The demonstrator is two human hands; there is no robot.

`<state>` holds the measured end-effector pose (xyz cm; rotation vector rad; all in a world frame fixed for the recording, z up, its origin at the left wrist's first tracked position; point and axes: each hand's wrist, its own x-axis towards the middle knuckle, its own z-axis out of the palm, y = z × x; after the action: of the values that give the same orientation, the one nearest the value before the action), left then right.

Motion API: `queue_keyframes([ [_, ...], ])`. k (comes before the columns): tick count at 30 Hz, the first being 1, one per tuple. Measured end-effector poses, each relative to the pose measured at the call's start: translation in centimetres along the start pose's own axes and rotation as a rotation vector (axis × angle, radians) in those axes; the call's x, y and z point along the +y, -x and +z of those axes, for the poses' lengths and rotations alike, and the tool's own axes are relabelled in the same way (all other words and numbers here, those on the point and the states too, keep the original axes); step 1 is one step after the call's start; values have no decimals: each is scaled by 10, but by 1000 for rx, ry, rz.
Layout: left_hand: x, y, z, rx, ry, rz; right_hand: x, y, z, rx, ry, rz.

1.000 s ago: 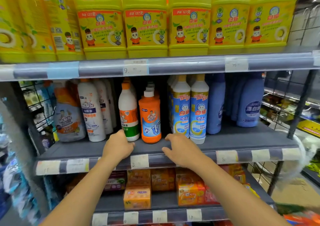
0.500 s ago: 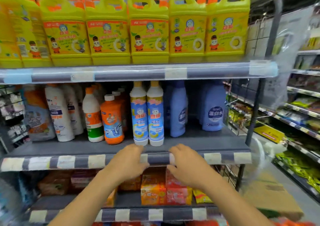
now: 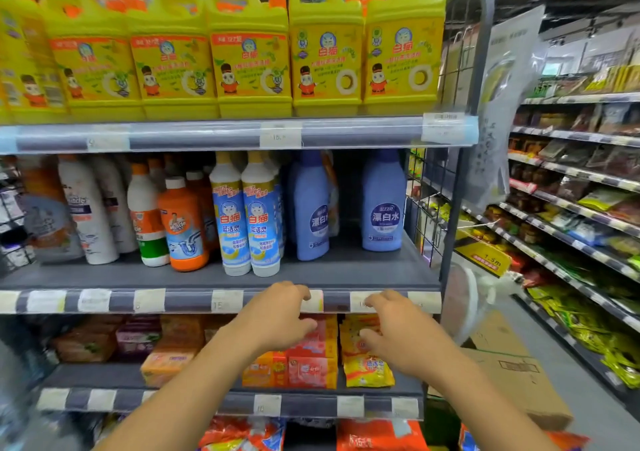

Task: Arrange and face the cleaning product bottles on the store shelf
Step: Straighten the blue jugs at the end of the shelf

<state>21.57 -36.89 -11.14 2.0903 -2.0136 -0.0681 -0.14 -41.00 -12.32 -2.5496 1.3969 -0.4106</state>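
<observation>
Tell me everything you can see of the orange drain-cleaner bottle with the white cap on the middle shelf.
The orange plastic drain-cleaner bottle has a white screw cap and a blue label picturing a pipe bend. It stands upright near the front of the grey middle shelf, label facing out. A white bottle with orange and green bands stands close on its left; more orange bottles line up behind it. Neither hand touches it.

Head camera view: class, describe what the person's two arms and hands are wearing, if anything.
Both forearms are bare as far as the frame shows: no sleeves or gloves. No watch, ring or bracelet shows on the left hand or the right hand. Any clothing higher up is out of frame.
</observation>
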Motion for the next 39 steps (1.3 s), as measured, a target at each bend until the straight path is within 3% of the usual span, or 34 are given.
queue_keyframes([
  [11,3,-23,-8,19,10,-7,6,-26,-5,56,-98,4],
  [19,-10,-42,-1,69,118,-12,-21,-128,-5,197,-614,129],
  [23,-18,-53,0,101,99,30,-31,-189,17,314,-803,204],
  [26,-24,-61,-1,159,107,59,-36,-228,31,307,-906,255],
  [33,-38,-77,17,52,97,65,-40,-257,46,349,-875,247],
  [39,-35,-88,39,46,-90,105,-40,-261,47,325,-777,235],
])
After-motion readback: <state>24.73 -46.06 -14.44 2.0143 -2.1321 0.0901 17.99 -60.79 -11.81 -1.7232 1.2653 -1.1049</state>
